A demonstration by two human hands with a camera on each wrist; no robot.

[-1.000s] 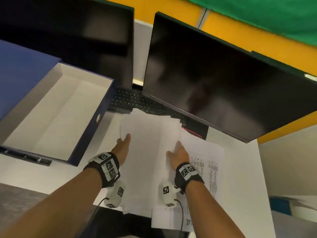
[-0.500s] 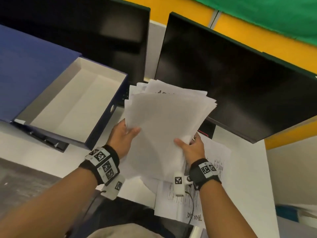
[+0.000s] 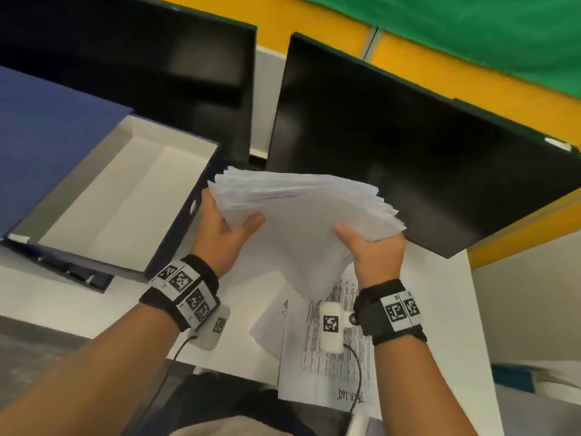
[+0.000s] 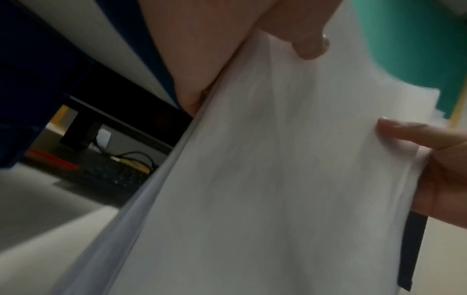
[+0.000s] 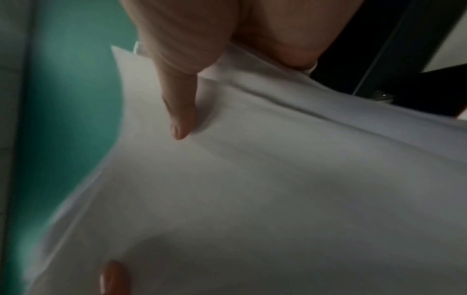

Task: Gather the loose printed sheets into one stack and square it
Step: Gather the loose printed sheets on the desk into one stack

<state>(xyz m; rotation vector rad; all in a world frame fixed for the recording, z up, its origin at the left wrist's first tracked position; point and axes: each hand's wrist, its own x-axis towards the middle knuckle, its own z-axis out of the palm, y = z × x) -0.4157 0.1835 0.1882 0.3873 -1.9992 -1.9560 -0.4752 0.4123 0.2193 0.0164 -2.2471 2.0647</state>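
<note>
The white desk (image 3: 440,309) carries two printed sheets (image 3: 327,357) not yet gathered. Above it, the bundle of sheets (image 3: 301,228) is airborne, edges fanned. Left hand (image 3: 220,234) and right hand (image 3: 374,256) each grip one side, thumbs on top. Loosen both grips and tap the lower edge on the desk.
</note>
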